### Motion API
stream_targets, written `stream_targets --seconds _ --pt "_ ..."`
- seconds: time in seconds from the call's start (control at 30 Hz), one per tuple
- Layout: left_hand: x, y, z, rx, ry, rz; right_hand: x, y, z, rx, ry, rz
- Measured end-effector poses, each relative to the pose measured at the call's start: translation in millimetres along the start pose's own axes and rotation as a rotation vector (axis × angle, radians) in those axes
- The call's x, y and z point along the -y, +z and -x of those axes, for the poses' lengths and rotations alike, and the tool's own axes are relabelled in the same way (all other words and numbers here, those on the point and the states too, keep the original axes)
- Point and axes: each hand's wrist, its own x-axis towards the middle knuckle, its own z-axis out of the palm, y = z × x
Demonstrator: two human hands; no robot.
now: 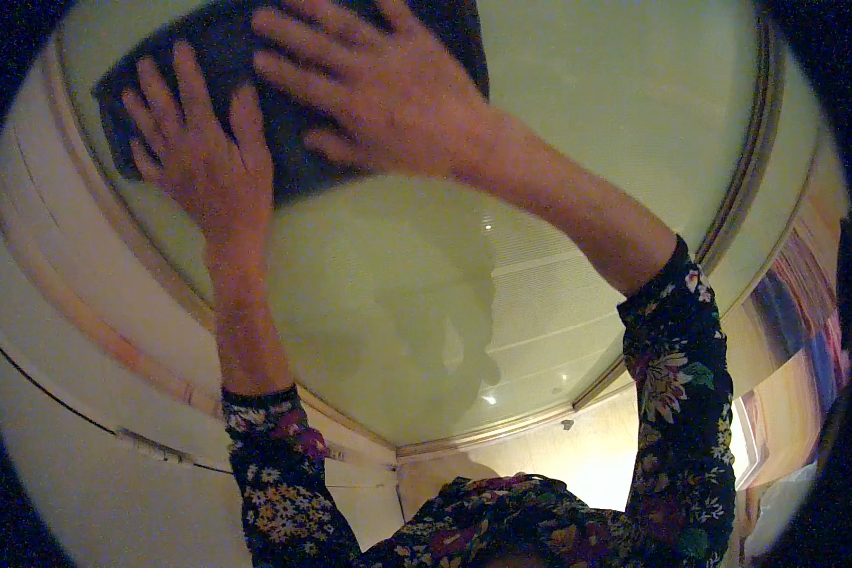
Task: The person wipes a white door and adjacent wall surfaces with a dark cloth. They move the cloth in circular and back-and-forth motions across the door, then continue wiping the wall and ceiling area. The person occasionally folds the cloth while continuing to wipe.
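Note:
A dark piece of fabric (305, 167) is spread on a pale green, glossy panel (369, 284) with a narrow frame. Its far edge runs out at the top of the view. My left hand (202, 156) rests palm down near the fabric's left end, fingers spread. To its right, my right hand (390, 99) lies across the fabric with the fingers apart, pointing up and left. Neither hand has its fingers closed around anything. The fabric beneath both palms is hidden.
The panel's frame (742, 163) curves along the right side. Left of the panel is a pale surface (78, 341) with a dark seam. A bright light (596, 465) glows at the bottom. Multicoloured striped fabric (802, 305) is at far right. My head's shadow falls across the panel.

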Motion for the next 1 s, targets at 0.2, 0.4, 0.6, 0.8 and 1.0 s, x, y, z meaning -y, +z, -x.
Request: stream_targets --seconds 0.2,0.4,0.6,0.8,1.0 --pt "-30.4 0.4 30.2 0.067 -0.065 0.009 -0.1 1.9 18.1 0.015 0.039 0.032" --pt "-87.1 -45.4 151.6 0.308 -0.072 0.239 70.1 11.1 123.5 0.252 -0.016 -0.076" --pt "-83.8 -38.0 106.2 0.295 0.057 0.186 50.7 0.6 117.8 0.196 0.061 -0.062" --pt "-98.2 15.1 -30.9 -0.021 0.15 0.032 -57.8 -30.8 53.2 -0.097 0.087 0.169" --pt "-148.7 19.0 -27.2 -0.024 0.159 -0.048 -57.4 -47.7 95.7 -0.13 0.176 0.205"
